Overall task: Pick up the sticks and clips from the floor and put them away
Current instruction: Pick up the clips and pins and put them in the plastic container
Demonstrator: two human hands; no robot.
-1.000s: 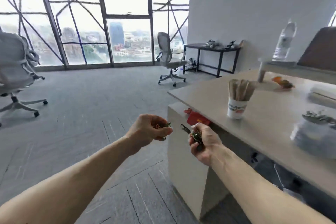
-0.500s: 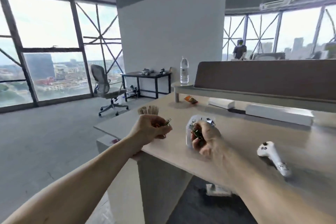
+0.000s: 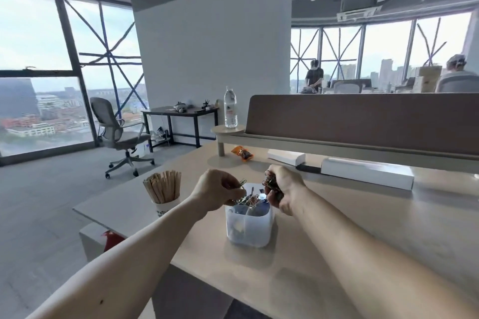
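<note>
- Hovering over a translucent tub [image 3: 248,228] at frame centre, the left hand [image 3: 216,193] has its fingers curled, pinching a few clips [image 3: 242,184] just above the rim
- Right hand [image 3: 283,189], just right of the tub, is closed round a dark bunch of clips [image 3: 270,183]
- Loose clips [image 3: 250,201] lie inside the tub, which stands on the bench [image 3: 337,254]
- Sticks [image 3: 163,186] stand upright in a white cup [image 3: 166,208] left of the tub, near the bench edge

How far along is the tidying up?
Nearly done, it seems. The sticks stand in the cup. The left hand and right hand each hold clips over the box, which already contains some. Left to do: dropping these in.
</note>
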